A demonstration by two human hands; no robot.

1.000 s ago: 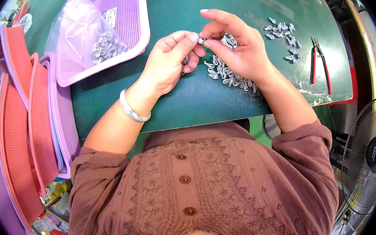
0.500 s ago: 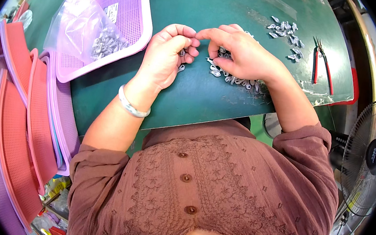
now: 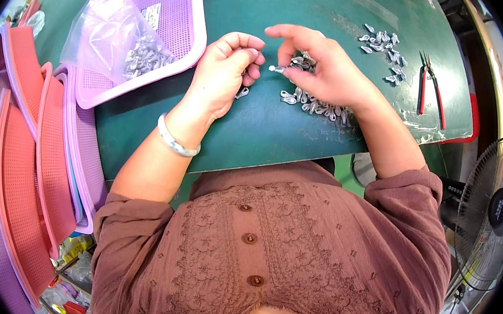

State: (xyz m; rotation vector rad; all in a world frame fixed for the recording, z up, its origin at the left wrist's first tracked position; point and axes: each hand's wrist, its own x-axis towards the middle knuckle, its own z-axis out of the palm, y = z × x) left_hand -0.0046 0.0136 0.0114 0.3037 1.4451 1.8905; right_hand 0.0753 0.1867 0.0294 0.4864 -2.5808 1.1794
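We see two bare hands close together over small grey pieces (image 3: 323, 109) on a green table (image 3: 253, 139).
The left hand (image 3: 226, 70) curls its fingers together around a partly hidden piece (image 3: 245, 71), perhaps to keep it secure. The right hand (image 3: 329, 70) arches over the pile, probably kept close for easy reach; index finger and thumb stand apart, a white-tipped piece (image 3: 278, 69) at the thumb, and we cannot tell if it is pinched.

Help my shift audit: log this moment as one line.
left hand: curled; right hand: over gray pieces; red-handled pliers: handles spread; purple basket: bearing bag
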